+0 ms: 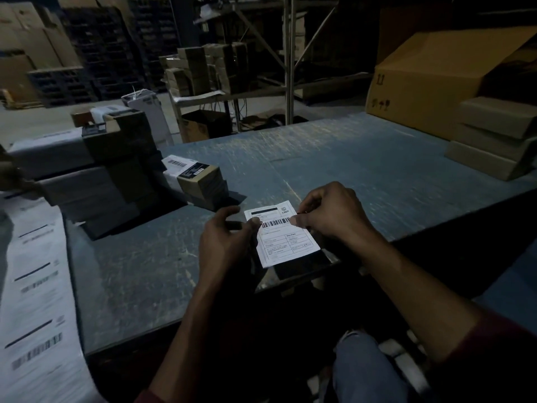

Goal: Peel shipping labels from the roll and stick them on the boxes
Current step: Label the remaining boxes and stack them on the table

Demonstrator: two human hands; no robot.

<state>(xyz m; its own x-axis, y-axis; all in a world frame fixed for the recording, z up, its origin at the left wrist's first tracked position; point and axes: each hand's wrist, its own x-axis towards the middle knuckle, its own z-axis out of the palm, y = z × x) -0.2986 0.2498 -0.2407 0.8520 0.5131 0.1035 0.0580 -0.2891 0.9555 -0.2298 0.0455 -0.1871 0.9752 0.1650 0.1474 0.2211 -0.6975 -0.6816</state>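
Note:
A white shipping label (286,241) with a barcode and printed fields is held between both hands above the near edge of the blue table (334,170). My left hand (225,239) pinches its left edge with the thumb. My right hand (331,213) pinches its right upper edge. A long strip of labels (35,301) runs down the left side. A small brown box (200,178) with a label on it sits left of centre. Something dark lies under the held label; what it is cannot be told.
Stacks of flat boxes (96,175) stand at the left of the table. A big open carton (436,80) and a few smaller boxes (491,138) occupy the right back corner. Metal shelving (287,59) with more boxes stands behind. A knee in jeans (366,370) shows below.

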